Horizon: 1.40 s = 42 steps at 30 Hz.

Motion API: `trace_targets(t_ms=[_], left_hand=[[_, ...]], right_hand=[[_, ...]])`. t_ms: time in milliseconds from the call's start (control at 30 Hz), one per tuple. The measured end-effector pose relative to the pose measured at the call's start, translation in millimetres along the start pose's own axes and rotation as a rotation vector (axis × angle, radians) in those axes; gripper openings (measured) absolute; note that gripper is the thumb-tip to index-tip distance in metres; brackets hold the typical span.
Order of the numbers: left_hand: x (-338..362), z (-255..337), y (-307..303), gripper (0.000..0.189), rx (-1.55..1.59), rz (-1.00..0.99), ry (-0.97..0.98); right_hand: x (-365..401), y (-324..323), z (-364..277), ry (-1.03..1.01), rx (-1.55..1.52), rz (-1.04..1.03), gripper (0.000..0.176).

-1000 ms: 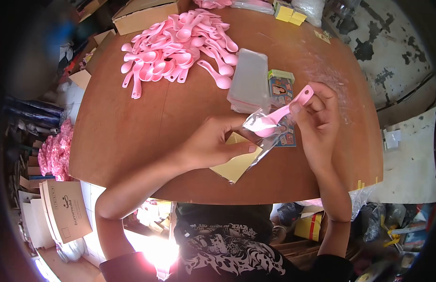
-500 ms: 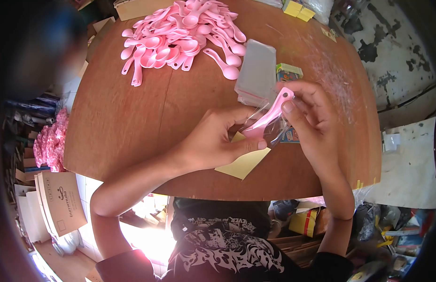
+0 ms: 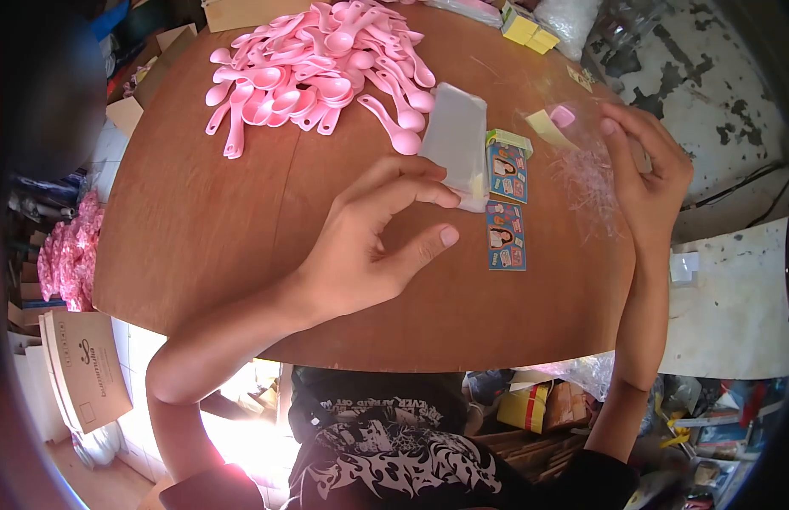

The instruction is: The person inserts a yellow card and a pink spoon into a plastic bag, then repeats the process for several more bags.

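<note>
- The left hand (image 3: 352,255) has its thumb and fingers spread, near the pile of clear bags (image 3: 456,127).
- The right hand (image 3: 658,187) is near a pink piece (image 3: 563,116) and a yellow card (image 3: 547,129). I can't tell if its fingers pinch anything.
- Many pink spoons (image 3: 326,85) lie heaped on the far left of the brown table (image 3: 199,221).
- 2 blue picture cards (image 3: 507,236) lie by the bags.

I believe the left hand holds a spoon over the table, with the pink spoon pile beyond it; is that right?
The left hand holds no spoon: the head view shows it open and empty over the table, the pink spoon pile beyond it.
</note>
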<state>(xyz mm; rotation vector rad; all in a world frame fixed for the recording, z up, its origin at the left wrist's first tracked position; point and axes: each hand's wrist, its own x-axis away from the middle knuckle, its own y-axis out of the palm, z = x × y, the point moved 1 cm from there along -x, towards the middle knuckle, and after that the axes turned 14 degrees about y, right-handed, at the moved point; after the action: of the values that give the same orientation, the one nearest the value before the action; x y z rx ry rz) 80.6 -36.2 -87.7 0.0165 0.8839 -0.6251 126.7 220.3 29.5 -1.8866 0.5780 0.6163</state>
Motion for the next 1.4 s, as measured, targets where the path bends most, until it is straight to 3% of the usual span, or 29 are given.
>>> trace_targets(t_ms=[100,167,200,267,333,467,533,567,600,667,767,833,1067,1133,1200,1267,1367,1400], left_hand=[[1.8,-2.0,-2.7,0.026,-0.024,0.014,0.010],[1.0,-3.6,-4.0,0.027,-0.045,0.002,0.025],[1.9,-5.7,-3.5,0.030,0.010,0.020,0.010],[1.0,-4.1,-4.5,0.033,0.064,0.033,-0.005],[0.5,0.4,-4.0,0.040,0.782,0.013,-0.405],[3.5,-0.8,6.7,0.033,0.626,-0.017,-0.408],[5.8,-3.9,8.5,0.028,0.527,-0.024,-0.396],[7.5,-4.7,9.6,0.027,0.508,-0.040,-0.447],[9.0,-6.1,11.1,0.027,0.490,-0.057,-0.496],[10.2,-5.5,12.3,0.027,0.498,-0.084,-0.486],[10.9,-2.0,14.5,0.028,0.479,-0.115,-0.486],[11.7,-2.4,15.0,0.030,0.248,-0.187,-0.274],[13.5,3.0,13.9,0.027,0.074,-0.303,-0.152],[11.6,3.0,12.9,0.031,0.080,-0.355,-0.121],[10.3,6.3,12.9,0.034,0.076,-0.329,-0.089],[6.7,12.5,9.9,0.037,0.075,-0.296,-0.057],[3.7,16.0,4.4,0.037,0.151,-0.327,-0.203],[8.5,9.9,7.0,0.036,0.244,-0.195,-0.243]], right_hand=[[13.7,-5.5,-8.9,-0.053,-0.014,-0.026,0.015],[27.2,-4.9,-17.1,0.122,-0.444,-0.135,0.018],[34.3,-6.5,-29.5,0.124,-0.447,-0.133,0.018],[43.1,-3.1,-58.1,0.562,-0.787,-0.494,0.022],[58.3,22.2,-47.2,0.590,-0.961,-0.711,0.023],[80.7,55.5,-41.5,0.630,-0.976,-0.721,0.021],[83.3,60.3,-38.2,0.512,-0.798,-0.638,0.019],[79.6,59.4,-39.4,0.322,-0.596,-0.518,0.016],[78.7,58.8,-40.3,0.321,-0.595,-0.513,0.016],[77.8,56.6,-44.3,0.090,-0.334,-0.374,0.014],[81.9,60.0,-45.5,0.000,-0.178,-0.279,0.011],[84.2,60.1,-50.5,-0.060,-0.012,-0.255,0.006],[93.2,62.6,-60.5,-0.249,0.302,-0.288,0.012],[89.2,61.3,-59.3,-0.210,0.258,-0.283,0.014],[83.3,56.7,-51.7,0.143,-0.088,-0.407,0.010],[75.7,49.0,-41.2,0.240,-0.240,-0.427,0.007],[60.8,19.8,-16.4,0.377,-0.624,-0.336,0.003],[52.5,3.9,-5.4,0.417,-0.752,-0.302,0.003]])
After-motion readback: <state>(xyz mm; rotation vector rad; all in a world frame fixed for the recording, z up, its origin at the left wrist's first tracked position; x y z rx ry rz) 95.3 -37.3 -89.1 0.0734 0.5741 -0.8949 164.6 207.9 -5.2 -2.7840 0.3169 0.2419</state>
